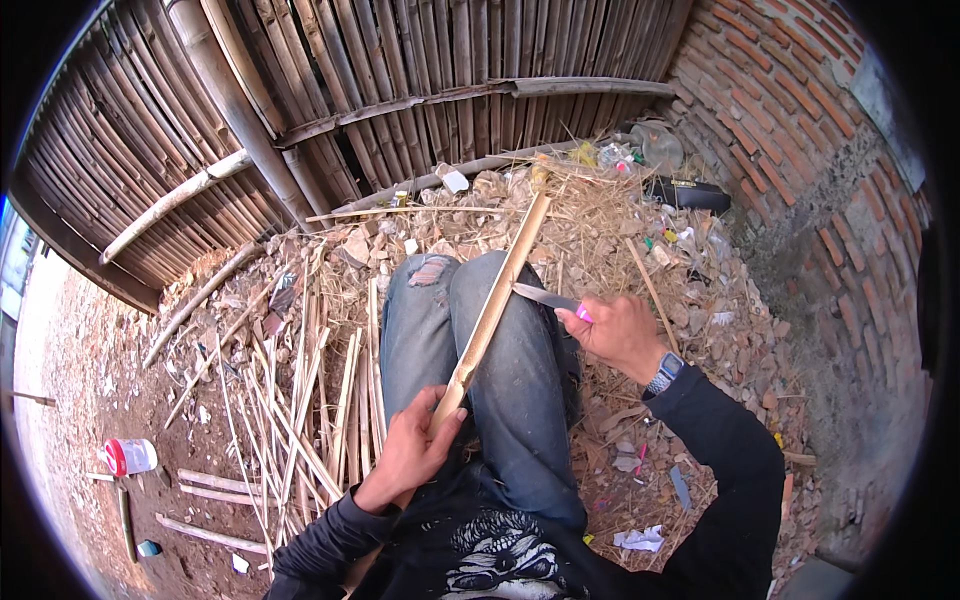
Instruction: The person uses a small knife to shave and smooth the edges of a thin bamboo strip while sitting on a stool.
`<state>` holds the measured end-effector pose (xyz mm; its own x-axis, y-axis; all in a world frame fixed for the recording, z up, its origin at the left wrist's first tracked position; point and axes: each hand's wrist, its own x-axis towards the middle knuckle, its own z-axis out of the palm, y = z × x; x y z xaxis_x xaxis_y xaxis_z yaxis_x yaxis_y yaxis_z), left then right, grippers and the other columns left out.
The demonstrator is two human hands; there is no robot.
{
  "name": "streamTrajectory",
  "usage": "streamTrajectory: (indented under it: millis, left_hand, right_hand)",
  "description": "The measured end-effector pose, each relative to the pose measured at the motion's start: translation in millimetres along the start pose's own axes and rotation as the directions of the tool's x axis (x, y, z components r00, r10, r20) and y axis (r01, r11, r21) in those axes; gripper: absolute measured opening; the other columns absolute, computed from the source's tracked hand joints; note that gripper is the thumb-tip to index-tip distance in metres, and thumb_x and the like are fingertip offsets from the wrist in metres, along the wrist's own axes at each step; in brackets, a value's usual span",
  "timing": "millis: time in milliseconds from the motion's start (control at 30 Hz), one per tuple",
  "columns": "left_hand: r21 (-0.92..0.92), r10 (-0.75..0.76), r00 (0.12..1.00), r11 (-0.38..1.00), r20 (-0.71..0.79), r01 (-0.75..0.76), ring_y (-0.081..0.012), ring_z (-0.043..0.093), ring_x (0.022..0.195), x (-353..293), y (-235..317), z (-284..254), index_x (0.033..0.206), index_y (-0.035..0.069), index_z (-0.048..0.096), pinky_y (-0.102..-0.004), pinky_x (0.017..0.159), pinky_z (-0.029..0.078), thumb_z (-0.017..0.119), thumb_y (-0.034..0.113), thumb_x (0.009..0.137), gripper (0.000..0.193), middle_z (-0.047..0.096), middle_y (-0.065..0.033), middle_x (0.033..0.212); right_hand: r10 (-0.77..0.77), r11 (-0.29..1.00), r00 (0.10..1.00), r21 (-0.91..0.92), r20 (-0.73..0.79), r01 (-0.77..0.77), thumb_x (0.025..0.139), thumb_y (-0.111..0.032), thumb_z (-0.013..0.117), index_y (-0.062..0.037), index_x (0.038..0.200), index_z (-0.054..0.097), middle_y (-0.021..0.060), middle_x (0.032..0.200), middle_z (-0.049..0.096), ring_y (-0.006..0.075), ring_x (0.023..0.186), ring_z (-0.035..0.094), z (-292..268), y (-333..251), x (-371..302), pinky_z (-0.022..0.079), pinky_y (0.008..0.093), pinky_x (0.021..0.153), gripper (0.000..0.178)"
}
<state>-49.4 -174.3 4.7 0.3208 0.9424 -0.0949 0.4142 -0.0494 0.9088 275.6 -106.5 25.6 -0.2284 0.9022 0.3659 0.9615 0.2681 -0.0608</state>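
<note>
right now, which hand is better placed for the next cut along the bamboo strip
Likely the right hand: it holds the knife, blade at the bamboo strip. The left hand is occupied holding the strip lower down.

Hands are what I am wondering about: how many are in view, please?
2: the left hand grips the bamboo strip near its lower part, and the right hand holds the knife right of the strip.
</note>
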Motion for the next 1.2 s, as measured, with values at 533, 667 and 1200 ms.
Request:
streamTrajectory:
  millis: [533, 667, 1200]
  left_hand:
    - [-0.143, -0.126, 0.992, 0.981, 0.030, 0.129, -0.0035, 0.047, 0.057, -16.3, -9.3, -6.0, 0.127, -0.004, 0.058, -0.0269, 0.050, 0.036, 0.068, 0.016, 0.101, 0.035, 0.059, -0.0019, 0.062]
    - [-0.105, -0.073, 0.996, 0.991, 0.040, 0.077, 0.0000, 0.046, 0.058, -27.0, -15.8, -9.0, 0.131, 0.000, 0.055, -0.0219, 0.051, 0.031, 0.063, 0.015, 0.105, 0.031, 0.057, 0.0068, 0.067]
    - [-0.152, -0.174, 0.981, 0.971, 0.090, 0.187, -0.0046, 0.059, 0.075, -52.6, -18.0, -19.8, 0.124, -0.006, 0.061, -0.0231, 0.063, 0.048, 0.069, 0.012, 0.100, 0.031, 0.068, -0.0052, 0.080]
  right_hand:
    - [0.046, 0.995, 0.999, 0.088, 0.001, -0.046, 0.101, -0.052, 0.058, -0.0064, 0.068, 0.061, 0.0175, 0.054, 0.059, 0.0388, 0.051, 0.063, 2.5, 7.6, 21.1, 0.049, 0.0489, 0.049, 0.057]
    - [0.006, 0.999, 1.000, 0.033, -0.013, -0.005, 0.101, -0.058, 0.055, -0.0084, 0.072, 0.069, 0.0158, 0.053, 0.060, 0.0362, 0.050, 0.065, 1.7, 24.7, 29.9, 0.051, 0.0475, 0.046, 0.059]
    - [0.254, 0.959, 0.964, 0.147, -0.077, -0.241, 0.104, -0.053, 0.053, 0.0022, 0.069, 0.066, 0.0280, 0.059, 0.058, 0.0460, 0.059, 0.062, -44.9, 49.6, 80.1, 0.045, 0.0529, 0.054, 0.067]
